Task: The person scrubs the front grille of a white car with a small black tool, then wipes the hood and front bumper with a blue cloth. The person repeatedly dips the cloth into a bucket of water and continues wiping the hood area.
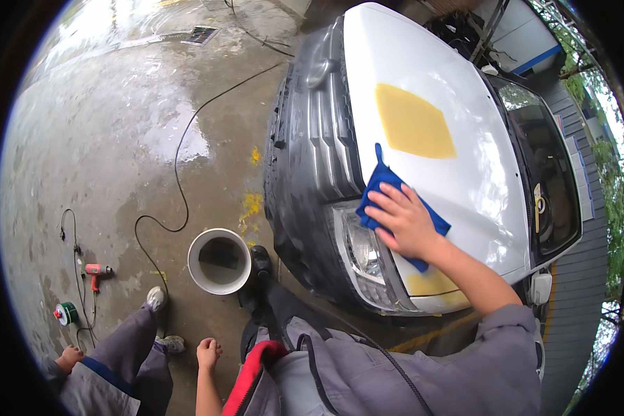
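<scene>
My right hand (410,220) presses a blue cloth (437,220) onto the front corner of a white car hood (478,173), just above the headlight (360,248). Its fingers lie over the cloth, and one narrow end of the cloth sticks out toward the grille. Beyond the cloth, the hood has a yellow patch (414,123); a smaller, fainter yellow patch (430,282) shows beneath my right forearm. My left hand (209,353) hangs low at my side with its fingers curled in, and nothing shows in it.
A white bucket (193,272) stands on the wet floor by my shoe. A black cable (178,163) winds past it. Farther left lie a red heat-gun-shaped tool (97,270) and a green reel (66,314). Another person (128,353) stands close at my left.
</scene>
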The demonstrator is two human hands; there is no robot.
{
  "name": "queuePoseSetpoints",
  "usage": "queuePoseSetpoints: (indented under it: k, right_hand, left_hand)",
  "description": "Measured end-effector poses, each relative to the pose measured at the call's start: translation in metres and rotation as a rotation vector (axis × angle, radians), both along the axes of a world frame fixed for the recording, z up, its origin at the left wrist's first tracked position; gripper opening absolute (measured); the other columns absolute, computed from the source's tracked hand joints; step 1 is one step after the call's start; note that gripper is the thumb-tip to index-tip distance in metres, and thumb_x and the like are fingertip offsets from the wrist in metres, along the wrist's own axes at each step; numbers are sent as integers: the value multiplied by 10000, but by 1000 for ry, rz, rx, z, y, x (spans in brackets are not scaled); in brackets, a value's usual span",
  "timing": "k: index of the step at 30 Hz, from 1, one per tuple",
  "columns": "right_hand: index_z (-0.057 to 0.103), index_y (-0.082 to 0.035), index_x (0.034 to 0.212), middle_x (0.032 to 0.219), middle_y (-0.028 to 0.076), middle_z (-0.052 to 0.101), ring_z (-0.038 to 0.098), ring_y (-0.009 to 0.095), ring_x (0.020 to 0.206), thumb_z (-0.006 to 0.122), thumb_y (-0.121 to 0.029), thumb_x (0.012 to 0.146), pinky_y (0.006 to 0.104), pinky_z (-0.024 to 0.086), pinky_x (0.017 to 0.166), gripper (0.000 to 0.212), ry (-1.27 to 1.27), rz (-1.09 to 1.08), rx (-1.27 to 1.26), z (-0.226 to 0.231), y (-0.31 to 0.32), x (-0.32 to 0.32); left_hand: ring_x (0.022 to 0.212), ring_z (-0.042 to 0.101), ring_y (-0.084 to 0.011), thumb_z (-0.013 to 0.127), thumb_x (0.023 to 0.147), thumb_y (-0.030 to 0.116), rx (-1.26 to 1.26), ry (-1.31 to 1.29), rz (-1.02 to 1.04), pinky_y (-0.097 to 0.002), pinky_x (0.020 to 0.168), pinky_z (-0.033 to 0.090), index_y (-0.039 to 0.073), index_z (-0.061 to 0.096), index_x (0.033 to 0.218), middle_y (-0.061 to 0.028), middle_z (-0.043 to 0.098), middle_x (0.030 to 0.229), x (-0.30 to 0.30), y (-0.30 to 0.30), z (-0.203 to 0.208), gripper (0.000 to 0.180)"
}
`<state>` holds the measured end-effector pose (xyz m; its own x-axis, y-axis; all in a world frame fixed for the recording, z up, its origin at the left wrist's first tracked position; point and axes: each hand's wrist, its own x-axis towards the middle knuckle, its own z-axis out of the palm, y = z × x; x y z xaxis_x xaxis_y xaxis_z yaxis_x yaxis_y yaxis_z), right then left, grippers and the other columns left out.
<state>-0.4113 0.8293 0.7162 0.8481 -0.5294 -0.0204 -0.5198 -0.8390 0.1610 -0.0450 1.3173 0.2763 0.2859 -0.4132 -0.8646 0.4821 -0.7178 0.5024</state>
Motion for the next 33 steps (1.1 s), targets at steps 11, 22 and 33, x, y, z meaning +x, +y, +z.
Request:
queuePoseSetpoints:
  k: [11,22,33]
  right_hand:
    - [721,-204,1204,1401,43,573,434,325,1404,653,-320,855,487,333,1164,374,-110,-162,-73,-28,-237,56]
    - [694,-217,1262,1437,45,552,413,319,1421,639,-347,881,480,312,1176,406,-70,-268,-107,-34,-426,93]
    - [609,-299,1399,1573,37,444,332,268,1491,609,-439,879,485,264,1213,539,91,-531,-207,-46,-721,161]
  left_hand:
    - [706,666,-165,620,1000,182,62,-135,48,-273,597,524,16,629,1168,-111,703,925,14,4,28,236]
    - [625,631,-126,617,977,136,71,-288,-189,-253,521,462,9,641,1125,-65,673,810,133,-182,60,197]
    - [721,650,-123,614,981,132,8,-416,-316,-262,631,511,-1,638,1156,-78,704,907,235,-477,138,221]
